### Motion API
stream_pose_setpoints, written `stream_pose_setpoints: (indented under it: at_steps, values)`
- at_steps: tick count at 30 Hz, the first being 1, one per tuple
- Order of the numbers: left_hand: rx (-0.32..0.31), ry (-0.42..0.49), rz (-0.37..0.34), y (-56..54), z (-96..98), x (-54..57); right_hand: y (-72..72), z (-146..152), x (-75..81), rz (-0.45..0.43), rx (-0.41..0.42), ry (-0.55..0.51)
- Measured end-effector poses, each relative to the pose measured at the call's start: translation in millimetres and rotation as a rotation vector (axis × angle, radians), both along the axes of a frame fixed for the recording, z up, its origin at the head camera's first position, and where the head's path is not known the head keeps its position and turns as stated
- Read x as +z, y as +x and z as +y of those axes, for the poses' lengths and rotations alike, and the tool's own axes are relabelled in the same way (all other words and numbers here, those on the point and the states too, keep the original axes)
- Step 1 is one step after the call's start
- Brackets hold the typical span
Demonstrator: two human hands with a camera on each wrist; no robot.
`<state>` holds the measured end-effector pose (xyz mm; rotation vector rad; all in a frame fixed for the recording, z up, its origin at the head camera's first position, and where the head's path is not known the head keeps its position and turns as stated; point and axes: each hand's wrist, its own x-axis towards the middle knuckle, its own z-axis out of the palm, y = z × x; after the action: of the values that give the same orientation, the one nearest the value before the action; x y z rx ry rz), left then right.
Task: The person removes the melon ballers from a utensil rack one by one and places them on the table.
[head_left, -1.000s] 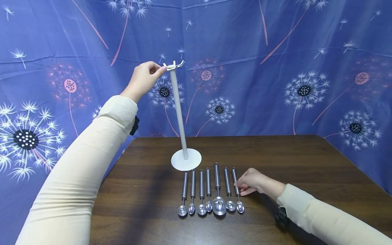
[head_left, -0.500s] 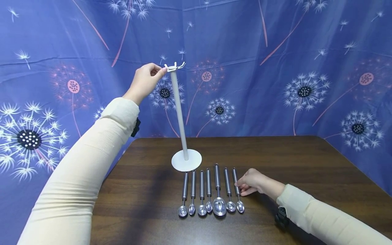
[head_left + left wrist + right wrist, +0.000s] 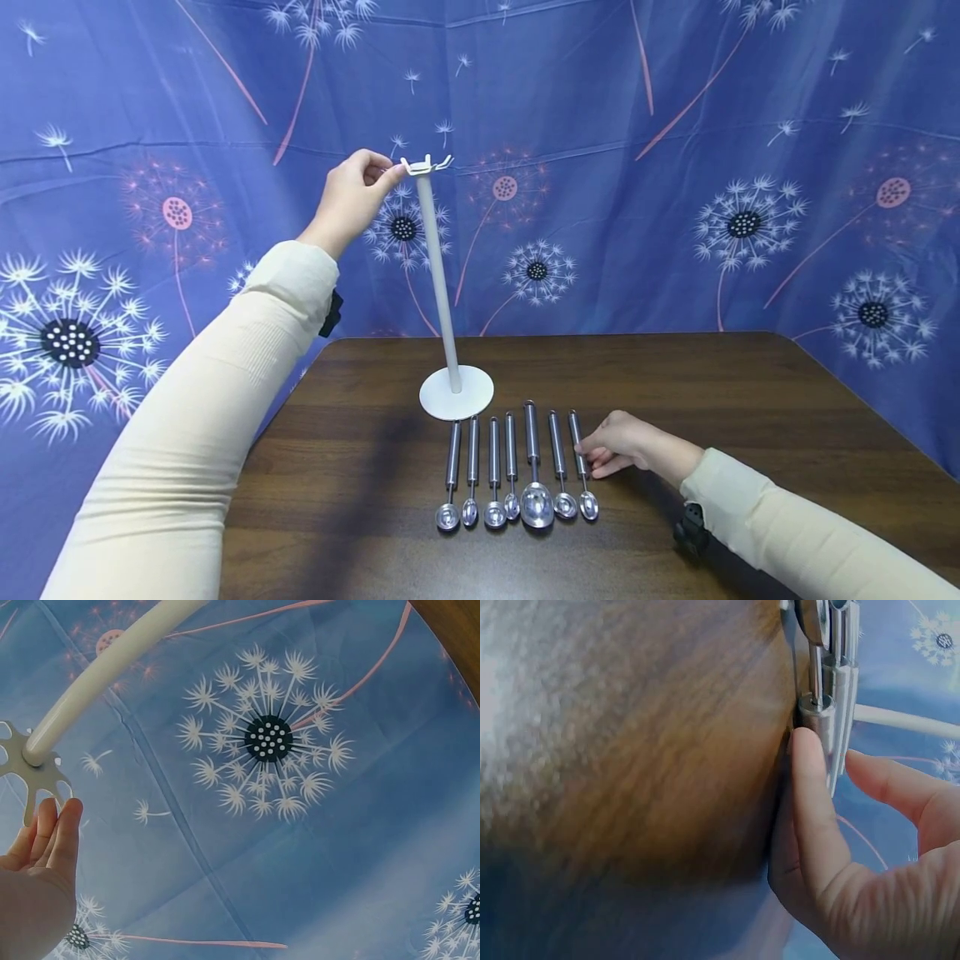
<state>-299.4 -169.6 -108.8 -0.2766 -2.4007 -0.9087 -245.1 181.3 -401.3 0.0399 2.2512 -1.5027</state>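
My left hand (image 3: 356, 192) is raised at the top of a white hook stand (image 3: 437, 250), pinching one of its upturned prongs between thumb and fingers. From below, the left wrist view shows the hooked top plate (image 3: 37, 776) with my fingertips on one prong. My right hand (image 3: 618, 446) rests low at the table, thumb and fingers on the handle of the rightmost small steel scoop (image 3: 588, 505). In the right wrist view that scoop's handle (image 3: 816, 714) runs between my fingertip and thumb. The scoop lies beside several others in a row.
Several steel scoops lie side by side, including one with a larger bowl (image 3: 537, 505). The stand's round white base (image 3: 472, 396) sits just behind their handles. A brown wooden table (image 3: 675, 375) carries everything, with a blue dandelion-patterned cloth (image 3: 637, 83) behind it.
Both hands keep their places on the stand and the scoop. Only a slight shift of the head view shows.
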Motion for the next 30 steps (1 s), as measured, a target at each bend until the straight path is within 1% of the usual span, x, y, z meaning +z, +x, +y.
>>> stream_pose_setpoints:
  at_steps: [4, 11, 14, 17, 21, 25, 27, 30]
  values:
    - [-0.004, 0.015, 0.016, -0.5, -3.8, -3.0, -2.2, 5.7, 3.3, 0.013, 0.009, -0.023]
    - [0.011, -0.024, 0.031, -1.0, -9.1, -10.4, -7.0, 16.2, 10.1, 0.047, 0.044, -0.029]
    - [0.007, -0.037, 0.031, -1.0, -10.6, -14.2, -7.8, 19.0, 13.0, 0.065, 0.058, -0.052]
    - [0.004, -0.041, 0.023, 0.4, -12.0, -17.8, -8.5, 20.9, 16.3, 0.078, 0.054, -0.082]
    - [0.001, -0.057, 0.011, 2.9, -14.6, -23.6, -10.2, 22.7, 22.4, 0.117, 0.053, -0.093]
    - [0.004, -0.099, 0.025, 3.3, -16.6, -33.7, -13.0, 24.3, 29.2, 0.189, 0.052, -0.113]
    - [0.006, -0.112, 0.035, 3.4, -17.2, -41.1, -13.8, 24.3, 32.7, 0.23, 0.049, -0.12]
    - [-0.002, -0.115, 0.043, 4.4, -18.2, -54.3, -14.6, 24.3, 37.4, 0.286, 0.069, -0.12]
